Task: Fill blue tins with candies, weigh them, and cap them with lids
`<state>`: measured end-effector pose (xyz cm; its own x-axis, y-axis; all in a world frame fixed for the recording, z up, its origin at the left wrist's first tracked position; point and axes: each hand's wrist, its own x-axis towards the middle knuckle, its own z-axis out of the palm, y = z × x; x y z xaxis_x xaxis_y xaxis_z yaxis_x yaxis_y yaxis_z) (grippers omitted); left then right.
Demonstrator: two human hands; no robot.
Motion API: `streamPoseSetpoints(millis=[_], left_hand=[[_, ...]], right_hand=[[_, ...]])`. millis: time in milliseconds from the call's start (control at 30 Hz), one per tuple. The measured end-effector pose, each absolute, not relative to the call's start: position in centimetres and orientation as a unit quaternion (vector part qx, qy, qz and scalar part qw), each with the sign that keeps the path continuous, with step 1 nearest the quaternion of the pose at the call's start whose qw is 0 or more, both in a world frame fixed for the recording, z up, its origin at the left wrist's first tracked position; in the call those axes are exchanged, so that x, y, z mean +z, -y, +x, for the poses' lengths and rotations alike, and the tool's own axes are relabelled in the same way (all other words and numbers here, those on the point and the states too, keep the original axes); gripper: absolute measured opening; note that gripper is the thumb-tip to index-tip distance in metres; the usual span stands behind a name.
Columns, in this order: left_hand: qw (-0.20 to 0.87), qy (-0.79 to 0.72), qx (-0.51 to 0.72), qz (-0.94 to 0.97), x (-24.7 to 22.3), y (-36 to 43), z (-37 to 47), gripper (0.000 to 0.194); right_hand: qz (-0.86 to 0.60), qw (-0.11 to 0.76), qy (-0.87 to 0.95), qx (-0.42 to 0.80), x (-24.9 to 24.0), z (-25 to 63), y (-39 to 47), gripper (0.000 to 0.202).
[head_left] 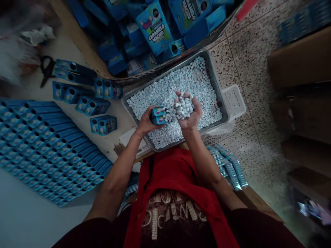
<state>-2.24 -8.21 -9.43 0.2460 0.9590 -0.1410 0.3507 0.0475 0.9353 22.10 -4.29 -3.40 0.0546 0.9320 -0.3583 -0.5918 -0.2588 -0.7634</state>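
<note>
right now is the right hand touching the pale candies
Touching: the head view shows a heap of pale candies lying in the cupped right hand.

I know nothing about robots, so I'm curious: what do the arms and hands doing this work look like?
They're a person's. The left hand and right hand are bare and ungloved, and so are the forearms. Dark sleeves stop higher up the arms. A red apron covers a dark top with glittery letters.

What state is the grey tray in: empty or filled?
The tray is filled, depth unclear: pale candies cover nearly all of it.
</note>
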Motion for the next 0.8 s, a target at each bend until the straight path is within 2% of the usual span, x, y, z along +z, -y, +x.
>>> streamPoseSetpoints(millis=[200,400,567,700,800], left_hand=[[0.432,-0.565,0.29,0.641,-8.4,7.9,-1.7,0.089],[0.419,-0.562,0.282,0.656,-8.1,6.9,-2.4,0.087],[0.417,-0.542,0.293,0.668,-8.6,7.1,-2.1,0.084],[0.412,-0.538,0.324,0.66,-9.2,7.2,-2.0,0.081],[0.44,-0.543,0.335,0.632,-9.8,7.0,-2.4,0.089]], right_hand=[[-0.475,0.528,0.383,0.59,-2.3,21.5,3.8,0.076],[-0.438,0.566,0.375,0.589,-1.5,20.2,3.1,0.069],[-0.451,0.53,0.444,0.564,-1.5,18.8,2.8,0.076],[-0.427,0.511,0.466,0.582,-0.6,19.4,3.7,0.063],[-0.442,0.431,0.562,0.55,-0.7,21.8,4.9,0.06]])
